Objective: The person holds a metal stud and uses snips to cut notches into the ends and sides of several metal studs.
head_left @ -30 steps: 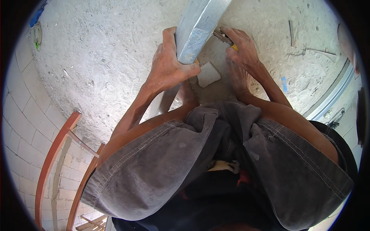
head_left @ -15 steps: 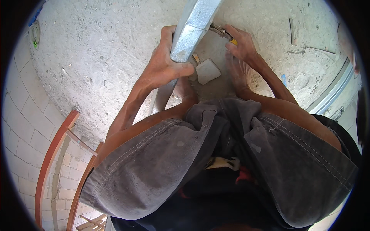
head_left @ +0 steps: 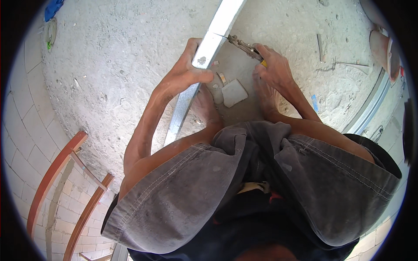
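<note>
A long galvanized metal stud (head_left: 209, 52) slants from the top of the view down to the left, past my left leg. Wrapped around its middle, my left hand (head_left: 187, 74) holds it with the thumb on the near side. To its right, my right hand (head_left: 273, 63) is closed on the yellow handle of a pair of metal snips (head_left: 244, 45). The snips' jaws reach the stud's right edge, where a thin dark line crosses the metal. Whether the blades are apart is too small to tell.
Between my bare feet lie a flat grey slab fragment (head_left: 234, 92) and small chips. Reddish-brown metal bars (head_left: 56, 180) stand at left by a block wall (head_left: 26, 117). Metal profiles (head_left: 370, 106) lie at right, with a metal strip (head_left: 321, 48) on the rough concrete floor.
The stud has tilted, so more of its lower length shows below my left hand. The snips' jaws now show more fully at its edge. My view has shifted slightly.
</note>
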Demonstrator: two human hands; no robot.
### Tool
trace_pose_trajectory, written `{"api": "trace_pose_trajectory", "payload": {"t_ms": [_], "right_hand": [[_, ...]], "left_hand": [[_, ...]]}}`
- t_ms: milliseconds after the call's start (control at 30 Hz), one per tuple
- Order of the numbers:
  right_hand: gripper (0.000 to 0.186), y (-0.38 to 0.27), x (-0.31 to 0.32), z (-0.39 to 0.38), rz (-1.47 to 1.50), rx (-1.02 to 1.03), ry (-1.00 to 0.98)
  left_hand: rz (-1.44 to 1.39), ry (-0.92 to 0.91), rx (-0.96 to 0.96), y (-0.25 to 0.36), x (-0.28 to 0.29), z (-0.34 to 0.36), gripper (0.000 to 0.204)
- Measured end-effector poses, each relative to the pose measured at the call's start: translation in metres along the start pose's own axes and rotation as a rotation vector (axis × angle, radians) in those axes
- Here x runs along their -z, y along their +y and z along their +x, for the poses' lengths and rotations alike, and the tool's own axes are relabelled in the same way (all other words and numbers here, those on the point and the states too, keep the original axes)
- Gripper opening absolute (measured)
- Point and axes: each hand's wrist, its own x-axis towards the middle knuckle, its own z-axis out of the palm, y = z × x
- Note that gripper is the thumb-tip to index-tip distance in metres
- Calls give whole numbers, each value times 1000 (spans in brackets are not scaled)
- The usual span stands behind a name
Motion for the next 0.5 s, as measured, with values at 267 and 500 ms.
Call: {"api": "trace_pose_trajectory", "payload": {"t_ms": [267, 500], "right_hand": [[26, -1, 72, -6, -48, -167, -114], [32, 34, 105, 23, -438, -98, 1]], "left_hand": [[-350, 0, 202, -39, 74, -4, 90], [-799, -409, 58, -44, 76, -14, 86]]}}
